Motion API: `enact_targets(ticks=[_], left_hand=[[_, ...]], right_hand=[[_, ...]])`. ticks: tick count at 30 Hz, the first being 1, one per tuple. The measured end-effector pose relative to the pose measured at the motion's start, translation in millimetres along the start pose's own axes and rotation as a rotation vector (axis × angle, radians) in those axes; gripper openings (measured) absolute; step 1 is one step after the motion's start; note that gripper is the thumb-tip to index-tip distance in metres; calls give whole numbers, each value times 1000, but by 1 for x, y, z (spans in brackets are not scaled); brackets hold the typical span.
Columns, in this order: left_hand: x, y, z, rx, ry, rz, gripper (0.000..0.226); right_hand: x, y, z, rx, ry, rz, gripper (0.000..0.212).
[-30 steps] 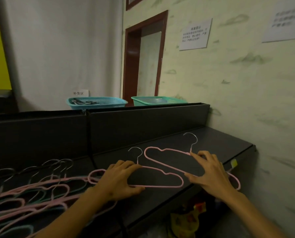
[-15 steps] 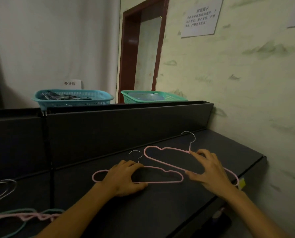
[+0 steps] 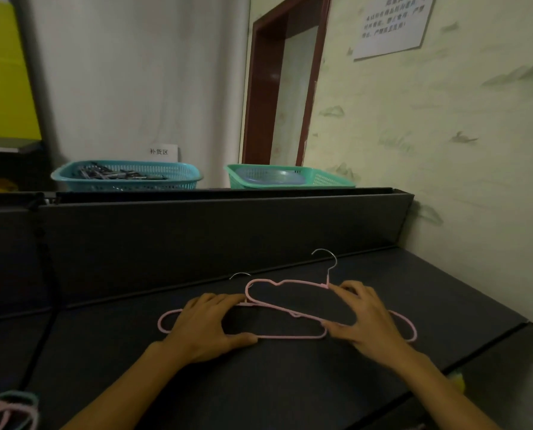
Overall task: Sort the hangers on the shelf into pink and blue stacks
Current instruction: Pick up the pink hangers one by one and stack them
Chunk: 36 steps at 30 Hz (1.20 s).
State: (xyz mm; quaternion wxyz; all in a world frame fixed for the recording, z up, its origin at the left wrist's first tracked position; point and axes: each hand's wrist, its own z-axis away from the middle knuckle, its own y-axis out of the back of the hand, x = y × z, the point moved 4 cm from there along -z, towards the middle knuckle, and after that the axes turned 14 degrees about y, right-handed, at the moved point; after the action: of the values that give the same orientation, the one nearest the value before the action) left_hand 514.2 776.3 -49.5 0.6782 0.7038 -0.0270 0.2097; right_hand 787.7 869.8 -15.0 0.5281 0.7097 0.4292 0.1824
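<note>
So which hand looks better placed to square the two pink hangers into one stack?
Left, probably. The left hand lies on the nearer pink hanger, which sits off to the left; the right hand pins the farther pink hanger near the wall end.

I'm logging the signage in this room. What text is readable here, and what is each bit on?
"补货区": small white card on the back wall, behind the blue basket.
White notice on the right wall: several lines of Chinese print, too blurred to read.
No print visible on the pink hangers or the green basket.
</note>
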Motion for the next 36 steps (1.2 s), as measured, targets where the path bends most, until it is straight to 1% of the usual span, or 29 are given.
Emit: enact_targets(ticks=[6, 8, 11, 18, 20, 22, 24, 27, 28, 31, 32, 36], left_hand=[[-35, 3, 19, 175, 229, 29, 123], [-44, 5, 23, 185, 282, 34, 124], [-50, 7, 27, 177, 317, 55, 125], [-44, 11, 31, 169, 287, 85, 106], [-43, 13, 32, 175, 279, 79, 101], [-42, 13, 32, 194, 260, 61, 98], [-40, 13, 33, 199, 241, 44, 98], [-41, 12, 33, 190, 241, -3, 116], [-41, 12, 34, 190, 243, -10, 115], [-41, 13, 36, 214, 237, 14, 90], [-41, 13, 37, 227, 231, 14, 86], [-39, 13, 38, 224, 235, -11, 84]], right_hand=[[-27, -29, -19, -69, 87, -40, 76], [-42, -37, -24, -90, 116, -36, 77], [-60, -48, -32, -94, 143, -54, 77], [-86, -66, -46, -129, 156, -76, 78], [-88, -68, -47, -156, 143, -81, 84], [-91, -69, -48, -191, 131, -89, 96], [-91, -72, -49, -197, 126, -85, 101], [-87, -71, -44, -155, 84, -50, 109], [-83, -70, -39, -141, 54, -35, 111], [-69, -65, -21, -72, -40, -40, 118], [-66, -63, -15, -50, -65, -44, 119], [-62, -62, -5, -13, -162, 15, 115]])
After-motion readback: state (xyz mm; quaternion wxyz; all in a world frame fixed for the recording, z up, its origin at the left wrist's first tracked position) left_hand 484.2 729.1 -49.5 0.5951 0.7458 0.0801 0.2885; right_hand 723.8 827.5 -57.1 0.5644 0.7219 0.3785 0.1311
